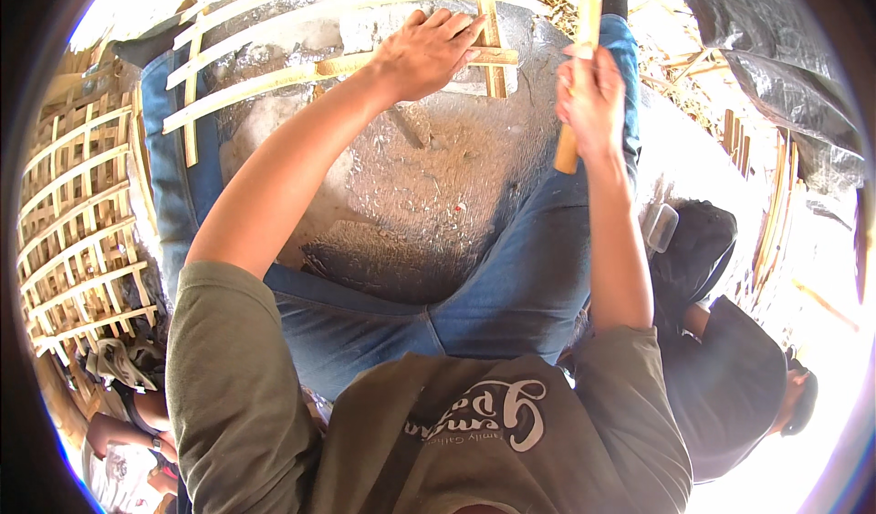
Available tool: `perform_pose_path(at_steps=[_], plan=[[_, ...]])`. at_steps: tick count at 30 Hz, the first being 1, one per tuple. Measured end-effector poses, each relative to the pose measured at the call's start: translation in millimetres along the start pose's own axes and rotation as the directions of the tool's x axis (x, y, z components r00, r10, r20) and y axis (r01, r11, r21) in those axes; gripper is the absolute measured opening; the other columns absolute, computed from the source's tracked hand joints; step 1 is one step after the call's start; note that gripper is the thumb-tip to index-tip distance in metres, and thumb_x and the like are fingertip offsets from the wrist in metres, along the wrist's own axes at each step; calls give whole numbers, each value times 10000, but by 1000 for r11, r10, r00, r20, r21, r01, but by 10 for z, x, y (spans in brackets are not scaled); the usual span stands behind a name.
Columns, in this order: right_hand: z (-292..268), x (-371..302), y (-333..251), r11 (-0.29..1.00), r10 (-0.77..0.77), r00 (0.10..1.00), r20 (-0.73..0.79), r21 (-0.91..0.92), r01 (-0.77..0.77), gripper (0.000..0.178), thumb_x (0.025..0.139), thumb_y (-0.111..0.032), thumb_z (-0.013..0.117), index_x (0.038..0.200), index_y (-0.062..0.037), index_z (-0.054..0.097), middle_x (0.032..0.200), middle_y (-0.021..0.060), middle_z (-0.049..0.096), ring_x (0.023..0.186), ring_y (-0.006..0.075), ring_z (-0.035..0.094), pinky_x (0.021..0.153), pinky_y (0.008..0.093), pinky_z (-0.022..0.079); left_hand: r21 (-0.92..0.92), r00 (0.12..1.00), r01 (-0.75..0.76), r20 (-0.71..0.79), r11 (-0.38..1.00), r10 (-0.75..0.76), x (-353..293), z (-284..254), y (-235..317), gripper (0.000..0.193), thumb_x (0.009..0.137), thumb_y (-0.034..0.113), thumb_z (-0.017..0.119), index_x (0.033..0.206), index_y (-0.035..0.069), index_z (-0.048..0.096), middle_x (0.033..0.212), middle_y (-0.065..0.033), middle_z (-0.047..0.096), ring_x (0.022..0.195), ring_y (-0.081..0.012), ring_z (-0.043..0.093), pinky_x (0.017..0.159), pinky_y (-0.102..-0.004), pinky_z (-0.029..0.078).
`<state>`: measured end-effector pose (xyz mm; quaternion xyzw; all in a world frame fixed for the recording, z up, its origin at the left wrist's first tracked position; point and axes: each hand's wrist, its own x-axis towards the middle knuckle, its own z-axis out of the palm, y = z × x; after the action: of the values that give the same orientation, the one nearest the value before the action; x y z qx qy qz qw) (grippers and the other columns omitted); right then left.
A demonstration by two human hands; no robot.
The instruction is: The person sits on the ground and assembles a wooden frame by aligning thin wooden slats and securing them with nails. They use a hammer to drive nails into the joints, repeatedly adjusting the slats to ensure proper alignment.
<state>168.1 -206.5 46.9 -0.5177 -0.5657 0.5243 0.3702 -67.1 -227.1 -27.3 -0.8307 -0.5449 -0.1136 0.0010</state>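
My left hand (424, 53) rests on a lattice of pale bamboo slats (278, 80), its bent fingers gripping near the corner where a long slat meets a short crosspiece (494, 31). Whether a small nail is between the fingertips cannot be made out. My right hand (593, 94) is closed round the wooden handle of a hammer (589, 14), raised to the right of that corner. The hammer's metal head shows only partly at the top edge. Under the lattice is a worn, grey, rough-surfaced block (392, 213) between my legs.
Finished bamboo lattice panels (78, 231) stand at the left. A person in dark clothes (730, 386) sits close on my right, and another person (128, 432) is at the lower left. Grey plastic sheeting (776, 58) hangs at the upper right, near loose bamboo strips (776, 213).
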Motion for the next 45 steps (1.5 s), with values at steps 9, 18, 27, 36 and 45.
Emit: perform_pose_path(at_steps=[9, 18, 27, 36, 45], plan=[[-588, -374, -233, 467, -351, 883, 311, -759, 453, 284, 1026, -172, 547, 1292, -79, 572, 897, 143, 714, 735, 294, 712, 653, 385, 561, 47, 995, -22, 95, 999, 17, -24, -62, 13, 842, 989, 666, 368, 1571, 65, 271, 1357, -169, 471, 1243, -282, 462, 1083, -452, 383], [-634, -170, -229, 292, -369, 826, 425, -791, 538, 262, 1002, -242, 598, 1244, -142, 614, 926, 133, 724, 739, 362, 704, 626, 424, 569, 88, 998, -63, 30, 994, 60, -45, 6, -9, 955, 912, 703, 512, 1551, 29, 289, 1388, -158, 453, 1273, -288, 447, 1102, -459, 371], [-691, -128, -89, 208, -418, 774, 476, -779, 591, 267, 984, -235, 627, 1236, -146, 616, 931, 103, 732, 718, 331, 715, 593, 398, 579, 96, 995, -58, 89, 994, 49, -20, -105, 38, 1052, 838, 733, 590, 1538, 3, 302, 1402, -162, 440, 1279, -294, 449, 1093, -461, 393], [-708, -153, 17, 210, -500, 724, 475, -745, 633, 260, 976, -224, 640, 1224, -147, 627, 879, 88, 725, 677, 289, 718, 561, 369, 573, 108, 998, -67, 7, 992, 67, -37, -47, 33, 1031, 846, 698, 609, 1533, -9, 307, 1398, -166, 455, 1287, -302, 452, 1076, -459, 401], [-641, -132, 31, 155, -484, 728, 486, -771, 617, 263, 944, -168, 685, 1198, -117, 637, 813, 69, 712, 610, 255, 709, 538, 347, 566, 132, 998, -57, 13, 990, 56, -39, -29, 11, 1023, 840, 697, 613, 1516, -19, 336, 1374, -161, 465, 1276, -295, 458, 1066, -444, 405]])
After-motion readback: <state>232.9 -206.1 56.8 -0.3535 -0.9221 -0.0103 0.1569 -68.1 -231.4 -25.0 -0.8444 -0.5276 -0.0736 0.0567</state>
